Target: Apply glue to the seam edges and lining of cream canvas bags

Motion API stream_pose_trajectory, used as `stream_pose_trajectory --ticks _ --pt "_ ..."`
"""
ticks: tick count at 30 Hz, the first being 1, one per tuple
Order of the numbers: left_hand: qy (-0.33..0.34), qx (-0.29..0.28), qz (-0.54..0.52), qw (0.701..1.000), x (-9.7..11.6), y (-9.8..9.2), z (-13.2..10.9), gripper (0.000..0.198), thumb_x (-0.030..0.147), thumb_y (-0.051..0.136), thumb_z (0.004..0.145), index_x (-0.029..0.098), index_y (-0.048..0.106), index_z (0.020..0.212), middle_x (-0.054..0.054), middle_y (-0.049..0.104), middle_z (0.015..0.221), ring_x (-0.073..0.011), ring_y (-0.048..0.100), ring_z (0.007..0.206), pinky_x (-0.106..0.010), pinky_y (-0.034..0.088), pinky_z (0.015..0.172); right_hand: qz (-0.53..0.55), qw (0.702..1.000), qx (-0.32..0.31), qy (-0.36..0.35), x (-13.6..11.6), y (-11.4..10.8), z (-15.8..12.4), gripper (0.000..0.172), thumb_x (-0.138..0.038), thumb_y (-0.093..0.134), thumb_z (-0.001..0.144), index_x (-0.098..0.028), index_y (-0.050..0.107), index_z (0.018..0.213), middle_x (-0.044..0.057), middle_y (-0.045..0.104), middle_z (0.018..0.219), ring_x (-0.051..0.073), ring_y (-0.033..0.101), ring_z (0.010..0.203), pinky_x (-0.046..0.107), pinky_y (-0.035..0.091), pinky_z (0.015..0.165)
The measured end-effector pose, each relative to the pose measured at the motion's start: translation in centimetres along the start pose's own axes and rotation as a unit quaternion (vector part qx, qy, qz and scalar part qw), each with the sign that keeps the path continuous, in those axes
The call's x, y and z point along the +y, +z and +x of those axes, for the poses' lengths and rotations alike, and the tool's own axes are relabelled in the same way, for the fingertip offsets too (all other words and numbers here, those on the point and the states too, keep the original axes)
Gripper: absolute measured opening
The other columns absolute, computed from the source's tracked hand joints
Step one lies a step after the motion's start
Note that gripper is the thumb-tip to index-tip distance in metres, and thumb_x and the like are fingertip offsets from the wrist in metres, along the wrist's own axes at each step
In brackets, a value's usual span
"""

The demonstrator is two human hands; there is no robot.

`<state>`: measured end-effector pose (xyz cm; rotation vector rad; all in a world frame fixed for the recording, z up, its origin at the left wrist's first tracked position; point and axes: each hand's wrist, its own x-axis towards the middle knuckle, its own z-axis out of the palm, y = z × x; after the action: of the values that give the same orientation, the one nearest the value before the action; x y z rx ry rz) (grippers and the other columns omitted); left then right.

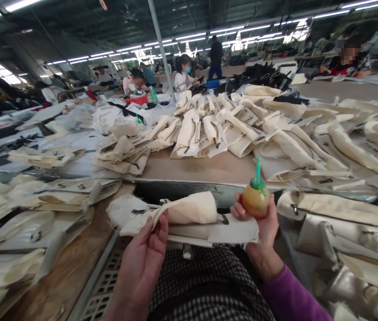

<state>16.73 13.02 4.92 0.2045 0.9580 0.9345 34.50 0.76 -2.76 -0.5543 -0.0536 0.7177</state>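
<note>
A cream canvas pouch piece [189, 209] with a dark zipper and a raw, frayed edge stretches across my lap. My left hand [150, 247] pinches its near edge left of the middle, thumb against fingers. In my right hand [269, 229] is a round squeeze bottle [255, 200] of amber liquid, with a green cap and a green nozzle pointing up. The fingers wrap round the bottle just above the right end of the canvas. Whether that hand also grips the canvas, I cannot tell.
Ahead, a brown worktable [202, 168] bears heaps of similar zippered canvas pieces [189, 131]. More stacks lie on a wooden board [71, 254] at left and at right [352, 232]. A perforated plastic crate [103, 276] is beside my lap. Several people work farther back.
</note>
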Motion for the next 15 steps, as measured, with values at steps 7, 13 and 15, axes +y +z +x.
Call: stream_pose_trajectory --ticks 7,13,15 --pt "-0.041 0.021 0.021 0.999 -1.1 -1.8 1.6 0.034 0.002 0.031 0.104 0.004 0.059 0.123 -0.014 0.076 0.094 -0.0139 0.077 0.073 -0.018 0.067 0.063 -0.022 0.999 0.044 0.019 0.9 -0.4 3.4 0.057 -0.065 0.078 0.074 -0.009 0.070 0.072 0.000 0.053 0.055 0.003 0.015 0.036 0.016 0.021 0.029" --pt "0.094 -0.088 0.157 0.979 -2.6 -4.6 3.3 0.020 0.007 0.053 0.096 0.011 0.063 0.114 -0.016 0.072 0.117 -0.0202 0.072 0.110 -0.028 0.064 0.090 -0.027 0.996 0.073 0.041 1.6 -1.2 3.4 0.052 -0.061 0.079 0.074 -0.009 0.071 0.073 0.006 0.062 0.062 0.003 0.021 0.033 0.016 0.022 0.028" --pt "0.258 -0.164 0.298 0.904 -3.0 -6.2 4.2 0.033 0.016 0.068 0.090 0.019 0.061 0.122 -0.013 0.065 0.134 -0.0247 0.061 0.130 -0.039 0.056 0.106 -0.021 0.996 0.067 0.053 1.7 -1.4 3.1 0.051 -0.060 0.079 0.075 -0.010 0.071 0.075 0.004 0.059 0.058 0.003 0.022 0.032 0.017 0.025 0.027"
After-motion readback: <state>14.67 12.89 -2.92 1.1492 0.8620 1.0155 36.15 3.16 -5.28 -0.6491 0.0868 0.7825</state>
